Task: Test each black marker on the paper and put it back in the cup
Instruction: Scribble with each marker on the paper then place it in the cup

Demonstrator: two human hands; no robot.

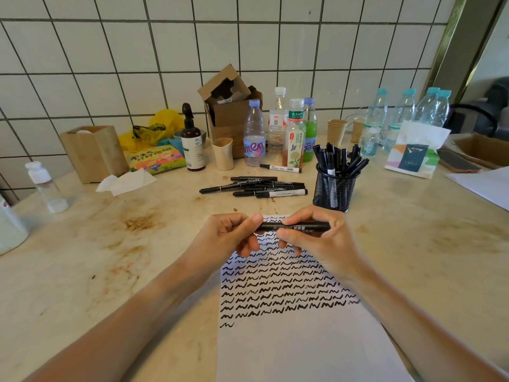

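Scribbled paper (pixel 289 340), hands (pixel 278 235) holding black marker (pixel 300 226)

marker (pixel 300 226): matt black plastic | cup (pixel 334 190): black metal mesh | paper (pixel 289 340): matt white | counter (pixel 110 257): smooth stone-look, stained | wall (pixel 110 51): glossy tile | box (pixel 231 111): rough cardboard

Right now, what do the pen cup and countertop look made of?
Pen cup: black wire mesh, likely metal, matte; the perforated wall shows markers through it. Countertop: looks like polished stone or a marble-look slab, cream with faint veining and a soft sheen; brown stains on it.
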